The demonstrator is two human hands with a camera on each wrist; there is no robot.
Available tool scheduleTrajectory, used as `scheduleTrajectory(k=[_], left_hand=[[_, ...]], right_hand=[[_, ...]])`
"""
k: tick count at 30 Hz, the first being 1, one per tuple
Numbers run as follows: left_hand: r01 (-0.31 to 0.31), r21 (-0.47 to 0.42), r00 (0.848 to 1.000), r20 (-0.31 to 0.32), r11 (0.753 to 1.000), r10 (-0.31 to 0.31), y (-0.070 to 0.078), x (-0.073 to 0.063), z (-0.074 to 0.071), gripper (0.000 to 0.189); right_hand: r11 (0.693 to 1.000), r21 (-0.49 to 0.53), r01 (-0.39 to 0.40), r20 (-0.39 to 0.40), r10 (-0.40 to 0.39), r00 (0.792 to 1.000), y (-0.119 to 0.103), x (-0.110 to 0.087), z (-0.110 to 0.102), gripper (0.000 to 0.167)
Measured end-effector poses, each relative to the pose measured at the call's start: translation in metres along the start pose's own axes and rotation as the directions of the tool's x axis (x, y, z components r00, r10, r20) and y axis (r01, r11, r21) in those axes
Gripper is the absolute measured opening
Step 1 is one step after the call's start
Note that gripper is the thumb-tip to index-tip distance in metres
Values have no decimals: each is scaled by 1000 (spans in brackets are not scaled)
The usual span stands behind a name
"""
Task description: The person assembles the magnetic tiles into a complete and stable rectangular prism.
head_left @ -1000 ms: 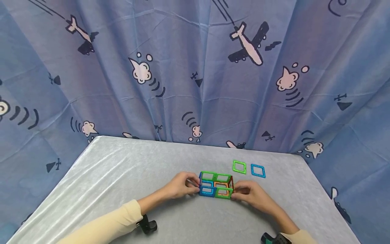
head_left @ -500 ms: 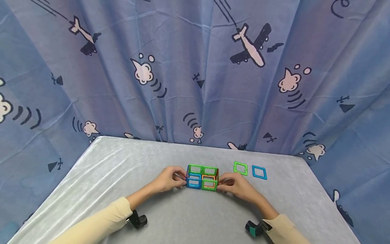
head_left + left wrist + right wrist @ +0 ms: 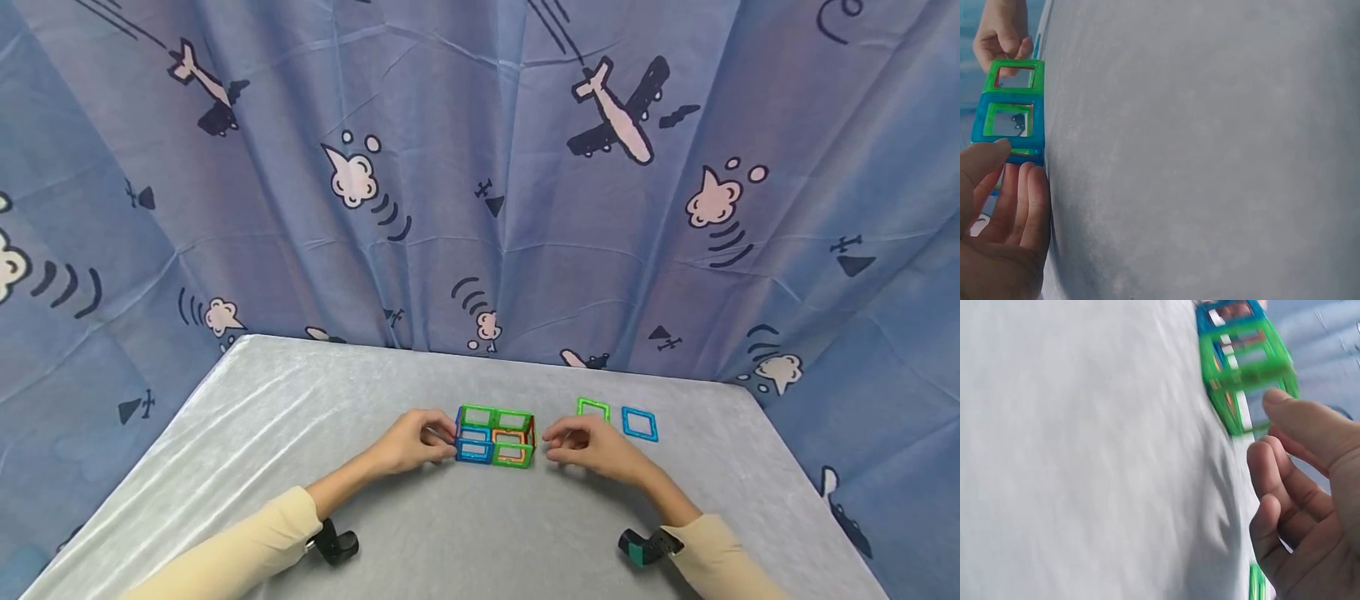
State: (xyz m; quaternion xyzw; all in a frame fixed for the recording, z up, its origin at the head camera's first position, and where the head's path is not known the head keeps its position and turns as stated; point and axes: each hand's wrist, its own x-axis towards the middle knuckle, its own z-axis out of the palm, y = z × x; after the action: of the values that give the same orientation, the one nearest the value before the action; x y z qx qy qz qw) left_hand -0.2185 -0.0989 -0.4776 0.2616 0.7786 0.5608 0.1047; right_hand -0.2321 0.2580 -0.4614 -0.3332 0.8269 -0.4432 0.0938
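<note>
An open-topped box of magnetic tiles (image 3: 492,454), with blue, green, orange and red frames, stands on the cloth. My left hand (image 3: 411,442) holds its left end; in the left wrist view the thumb lies on the corner of a blue tile (image 3: 1039,122) and the fingers rest against the end. My right hand (image 3: 596,447) is apart from the box's right end, fingers loosely bent with nothing between them. In the right wrist view a gap shows between its fingertips and the green tiles (image 3: 1247,375).
Behind the right hand lies a loose green square tile (image 3: 594,402), partly hidden by it. A loose blue square tile (image 3: 639,411) lies to its right. A blue curtain (image 3: 420,167) with airplane prints hangs behind the table (image 3: 315,392).
Both hands slid the tile box left and slightly back. The right hand has since let go and moved right, now covering part of the green tile. The left hand stays at the box.
</note>
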Motion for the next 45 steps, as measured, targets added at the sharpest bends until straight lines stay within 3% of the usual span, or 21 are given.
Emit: scheduleTrajectory(k=[6,13,14,17,22,33,45], left_hand=[[-25,0,1000,11,1000,25,-3,1,1,14],[-6,12,1000,8,1000,6,1,-1,1,14],[-5,12,1000,7,1000,5,7,-3,1,14],[-5,11,1000,4,1000,5,7,-3,0,14],[-7,18,1000,7,1000,6,0,-2,0,15],[-21,34,1000,14,999,21,-3,-2,2,15],[-11,49,1000,13,999,10,-2,-1,1,15]], right_hand=[[997,-83,1,-131,-12,991,12,-20,-27,26],[980,-160,-121,-263,76,962,33,-32,-46,35],[977,-168,-134,-270,85,959,35,-32,-47,37],[971,-186,-148,-294,88,952,42,-29,-48,40],[967,-214,-140,-339,61,939,49,-25,-44,37],[949,-268,-168,-409,45,912,47,-22,-34,20],[938,-288,-195,-388,72,919,41,-19,-31,8]])
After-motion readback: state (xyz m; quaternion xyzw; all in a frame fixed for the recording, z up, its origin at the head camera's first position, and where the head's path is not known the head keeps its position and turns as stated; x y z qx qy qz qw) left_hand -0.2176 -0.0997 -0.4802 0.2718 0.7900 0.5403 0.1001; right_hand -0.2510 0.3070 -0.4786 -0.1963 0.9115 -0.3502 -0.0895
